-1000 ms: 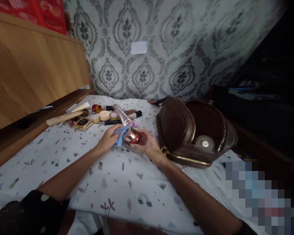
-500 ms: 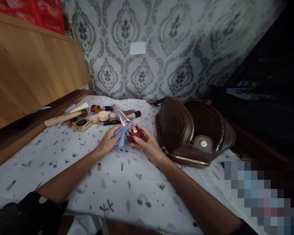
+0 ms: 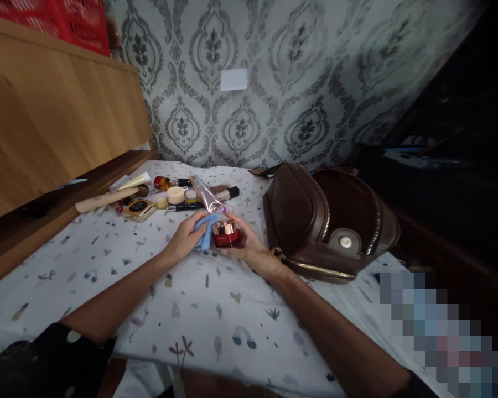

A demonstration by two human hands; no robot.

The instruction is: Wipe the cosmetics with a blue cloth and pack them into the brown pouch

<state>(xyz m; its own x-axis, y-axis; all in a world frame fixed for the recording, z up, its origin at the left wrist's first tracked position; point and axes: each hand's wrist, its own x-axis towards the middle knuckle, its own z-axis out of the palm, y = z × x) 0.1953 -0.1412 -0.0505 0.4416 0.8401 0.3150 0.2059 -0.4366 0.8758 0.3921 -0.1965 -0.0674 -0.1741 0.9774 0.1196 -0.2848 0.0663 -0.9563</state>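
My right hand (image 3: 249,246) grips a red cosmetic jar (image 3: 226,239) with a shiny rose-gold lid, its lettered side facing me. Bunched in my left hand (image 3: 185,239) is a light blue cloth (image 3: 205,232), its edge right beside the jar. Just behind both hands lies a silvery-pink squeeze tube (image 3: 207,194) with a purple cap. Further left, several cosmetics are grouped on the patterned cloth, among them a gold compact (image 3: 138,209), a round beige jar (image 3: 175,195) and an amber bottle with a red end (image 3: 162,183).
To the right sits a brown leather bag (image 3: 299,215), unzipped at the top. A wooden cabinet (image 3: 66,105) borders the left side, with a red plastic basket (image 3: 83,25) on it. The white printed tablecloth (image 3: 216,331) covers the surface up to the patterned wall (image 3: 249,116).
The jar has turned in my right hand, so its lettered front and lid now show. My right fingers have shifted to its right side and underneath. The cloth stays in my left hand.
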